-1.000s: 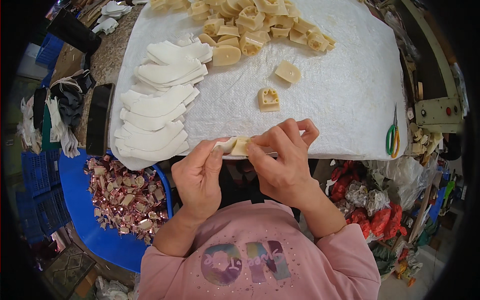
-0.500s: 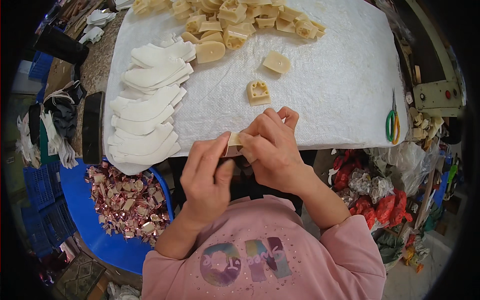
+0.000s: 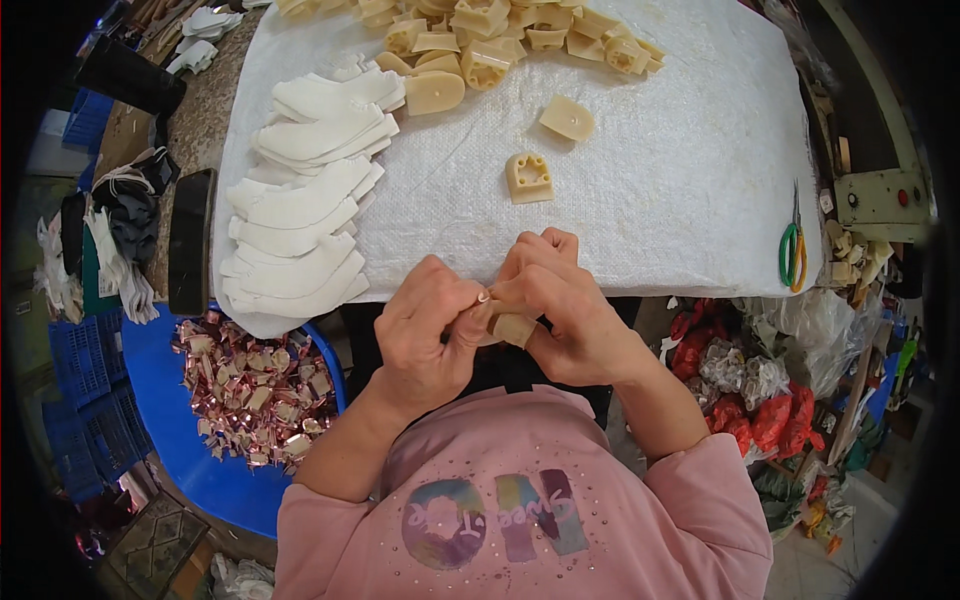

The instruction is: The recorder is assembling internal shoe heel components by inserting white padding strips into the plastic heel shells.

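Observation:
Just off the table's near edge, both hands meet around a small beige heel block (image 3: pixel 514 330), which looks like a shoe heel. My right hand (image 3: pixel 570 318) has its fingers wrapped round the block. My left hand (image 3: pixel 425 325) is closed in a pinch at the block's left side, on a pale edge, perhaps of a thin cover; the fingers hide most of it. Farther up the white sheet (image 3: pixel 670 200) lie a heel block with a hollow, holed face (image 3: pixel 530 178) and another with its smooth face up (image 3: pixel 567 118).
Fanned white curved pieces (image 3: pixel 300 225) lie at the left, below a pile of beige heel blocks (image 3: pixel 480 40). A phone (image 3: pixel 191 240) rests at the left edge. Below it, a blue container (image 3: pixel 190 440) holds pinkish shiny blocks (image 3: pixel 260 385). Scissors (image 3: pixel 793 250) lie at the right.
My left hand has come in against the block and now pinches at its side. The block has turned and sits lower in my right hand. The view has shifted slightly.

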{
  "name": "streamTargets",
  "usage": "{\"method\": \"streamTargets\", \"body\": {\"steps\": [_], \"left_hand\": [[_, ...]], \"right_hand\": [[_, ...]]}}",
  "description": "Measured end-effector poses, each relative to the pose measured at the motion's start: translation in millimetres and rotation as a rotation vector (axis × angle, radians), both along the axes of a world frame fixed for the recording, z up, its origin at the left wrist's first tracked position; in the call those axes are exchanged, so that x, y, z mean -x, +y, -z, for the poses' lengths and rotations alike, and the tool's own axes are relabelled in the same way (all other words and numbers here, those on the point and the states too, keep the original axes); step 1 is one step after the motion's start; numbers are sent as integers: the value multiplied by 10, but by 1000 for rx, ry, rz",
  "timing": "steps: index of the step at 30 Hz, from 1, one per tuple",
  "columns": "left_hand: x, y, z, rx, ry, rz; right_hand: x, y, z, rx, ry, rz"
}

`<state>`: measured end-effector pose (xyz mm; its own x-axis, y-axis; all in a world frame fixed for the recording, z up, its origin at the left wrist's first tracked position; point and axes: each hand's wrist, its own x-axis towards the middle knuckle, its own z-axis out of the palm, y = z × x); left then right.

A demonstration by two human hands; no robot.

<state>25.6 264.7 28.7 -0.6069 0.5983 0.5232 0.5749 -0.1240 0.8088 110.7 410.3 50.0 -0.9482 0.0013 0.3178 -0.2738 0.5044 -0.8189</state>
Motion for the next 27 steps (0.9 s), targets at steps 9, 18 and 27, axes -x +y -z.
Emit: {"method": "streamTargets", "body": {"steps": [9,18,27], "left_hand": [[-8,-22,-151,106,27,-26],[174,-210,15,9,107,-183],[-7,-129,-96,-193,-5,-24]], "right_hand": [[-2,-15,98,0,112,51],[-2,-93,-131,-169,221,167],[-165,-361,118,1159,-146,334]]}}
